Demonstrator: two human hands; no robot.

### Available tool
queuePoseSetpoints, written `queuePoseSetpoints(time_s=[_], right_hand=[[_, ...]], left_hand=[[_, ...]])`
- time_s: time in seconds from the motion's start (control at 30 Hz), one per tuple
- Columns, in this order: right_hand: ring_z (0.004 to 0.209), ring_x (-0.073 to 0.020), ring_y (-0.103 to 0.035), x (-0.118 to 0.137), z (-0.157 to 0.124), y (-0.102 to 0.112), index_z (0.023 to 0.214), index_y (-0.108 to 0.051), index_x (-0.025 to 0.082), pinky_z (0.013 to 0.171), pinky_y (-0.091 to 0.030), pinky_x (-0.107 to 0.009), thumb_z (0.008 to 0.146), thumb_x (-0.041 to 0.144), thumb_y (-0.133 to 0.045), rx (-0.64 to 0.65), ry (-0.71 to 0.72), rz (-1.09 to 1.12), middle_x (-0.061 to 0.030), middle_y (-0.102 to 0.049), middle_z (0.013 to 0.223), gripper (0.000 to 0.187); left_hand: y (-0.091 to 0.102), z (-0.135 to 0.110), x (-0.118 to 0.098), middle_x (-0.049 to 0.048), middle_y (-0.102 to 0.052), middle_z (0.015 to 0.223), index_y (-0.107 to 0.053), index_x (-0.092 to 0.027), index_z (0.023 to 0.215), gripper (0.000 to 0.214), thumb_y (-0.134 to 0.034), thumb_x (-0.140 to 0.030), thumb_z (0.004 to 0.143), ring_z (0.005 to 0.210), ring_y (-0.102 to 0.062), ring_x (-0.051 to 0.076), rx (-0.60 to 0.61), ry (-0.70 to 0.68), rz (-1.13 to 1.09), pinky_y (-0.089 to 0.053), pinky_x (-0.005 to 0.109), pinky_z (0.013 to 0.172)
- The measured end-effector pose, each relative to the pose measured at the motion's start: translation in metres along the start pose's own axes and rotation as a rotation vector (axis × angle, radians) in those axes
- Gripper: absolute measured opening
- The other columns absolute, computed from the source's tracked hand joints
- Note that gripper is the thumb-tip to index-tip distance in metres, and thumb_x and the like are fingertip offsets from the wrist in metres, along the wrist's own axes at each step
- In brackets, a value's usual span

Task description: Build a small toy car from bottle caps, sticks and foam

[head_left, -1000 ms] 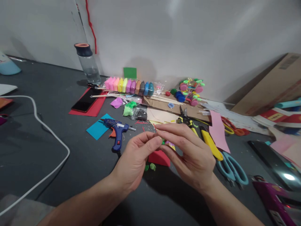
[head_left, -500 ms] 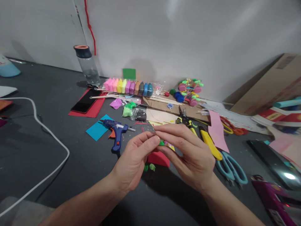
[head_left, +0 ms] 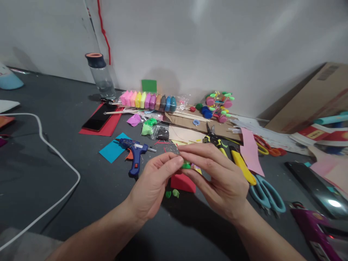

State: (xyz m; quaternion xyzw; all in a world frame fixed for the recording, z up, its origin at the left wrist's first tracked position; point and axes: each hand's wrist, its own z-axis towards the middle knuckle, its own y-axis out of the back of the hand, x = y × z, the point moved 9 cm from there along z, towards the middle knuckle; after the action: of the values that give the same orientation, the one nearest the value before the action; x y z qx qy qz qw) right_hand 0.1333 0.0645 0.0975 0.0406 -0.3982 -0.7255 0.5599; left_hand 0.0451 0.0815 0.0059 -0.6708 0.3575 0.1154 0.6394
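Observation:
Both my hands meet above the dark table, just in front of me. My left hand (head_left: pixel 153 185) and my right hand (head_left: pixel 217 177) pinch a small green clay piece (head_left: pixel 186 165) between their fingertips. A thin red stick seems to run from the pinch, but it is mostly hidden. Under the hands lies a red foam block (head_left: pixel 182 182), with two small green clay bits (head_left: pixel 172 193) beside it. A blue glue gun (head_left: pixel 135 151) lies on its side just left of my left hand.
A row of coloured clay packs (head_left: pixel 149 100) and a water bottle (head_left: pixel 102 75) stand by the wall. Pliers (head_left: pixel 214 137), a yellow knife (head_left: pixel 241 164) and blue scissors (head_left: pixel 268 195) lie to the right. A phone (head_left: pixel 98 116) rests on red paper; a white cable (head_left: pixel 58 156) curves at left.
The hands have stayed together on the green piece and sunk slightly. The fingers shifted a little around it.

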Motion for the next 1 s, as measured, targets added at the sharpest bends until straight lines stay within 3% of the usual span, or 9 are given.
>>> queuePoseSetpoints(time_s=[0.17, 0.57, 0.73, 0.87, 1.0], right_hand=[[0.115, -0.0192, -0.065, -0.002, 0.0, 0.001, 0.123, -0.067, 0.016, 0.099, -0.051, -0.035, 0.092, 0.009, -0.067, -0.002, -0.016, 0.005, -0.0121, -0.07, 0.126, 0.032], [0.116, -0.0205, -0.065, -0.005, 0.001, 0.0, 0.128, -0.063, 0.018, 0.099, -0.052, -0.036, 0.092, 0.014, -0.069, 0.019, -0.031, 0.019, -0.0122, -0.069, 0.126, 0.037], [0.118, -0.0188, -0.064, -0.009, -0.014, 0.006, 0.123, -0.066, 0.019, 0.101, -0.051, -0.033, 0.092, 0.014, -0.069, 0.035, -0.108, 0.011, -0.01, -0.069, 0.126, 0.031], [0.117, -0.0191, -0.065, -0.011, -0.031, 0.014, 0.121, -0.068, 0.022, 0.1, -0.052, -0.034, 0.091, 0.008, -0.068, -0.027, -0.185, 0.035, -0.0078, -0.07, 0.124, 0.034], [0.116, -0.0206, -0.066, -0.015, -0.045, 0.013, 0.125, -0.068, 0.025, 0.098, -0.053, -0.037, 0.09, 0.007, -0.068, -0.067, -0.235, 0.027, -0.0072, -0.069, 0.127, 0.039]], left_hand=[[-0.005, -0.002, 0.0, 0.0007, -0.071, 0.081, -0.079, -0.017, 0.09, 0.012, -0.077, -0.028, 0.086, 0.078, -0.062, 0.011, 0.051, -0.001, 0.028, -0.048, 0.022, 0.079], [0.001, -0.001, 0.003, 0.0009, -0.068, 0.077, -0.074, -0.014, 0.08, 0.015, -0.081, -0.027, 0.081, 0.072, -0.06, 0.01, 0.026, 0.07, 0.09, -0.048, 0.022, 0.074], [-0.001, -0.002, 0.004, 0.0002, -0.066, 0.074, -0.074, -0.014, 0.076, 0.019, -0.077, -0.031, 0.084, 0.071, -0.057, 0.01, 0.052, 0.106, 0.145, -0.046, 0.021, 0.072], [-0.005, -0.004, 0.004, 0.0022, -0.069, 0.083, -0.077, -0.016, 0.083, 0.026, -0.066, -0.038, 0.094, 0.082, -0.058, 0.013, 0.104, 0.061, 0.284, -0.047, 0.023, 0.082], [-0.004, -0.005, 0.009, 0.0002, -0.07, 0.085, -0.077, -0.019, 0.087, 0.017, -0.069, -0.033, 0.093, 0.083, -0.058, 0.012, 0.1, 0.052, 0.39, -0.046, 0.022, 0.082]])
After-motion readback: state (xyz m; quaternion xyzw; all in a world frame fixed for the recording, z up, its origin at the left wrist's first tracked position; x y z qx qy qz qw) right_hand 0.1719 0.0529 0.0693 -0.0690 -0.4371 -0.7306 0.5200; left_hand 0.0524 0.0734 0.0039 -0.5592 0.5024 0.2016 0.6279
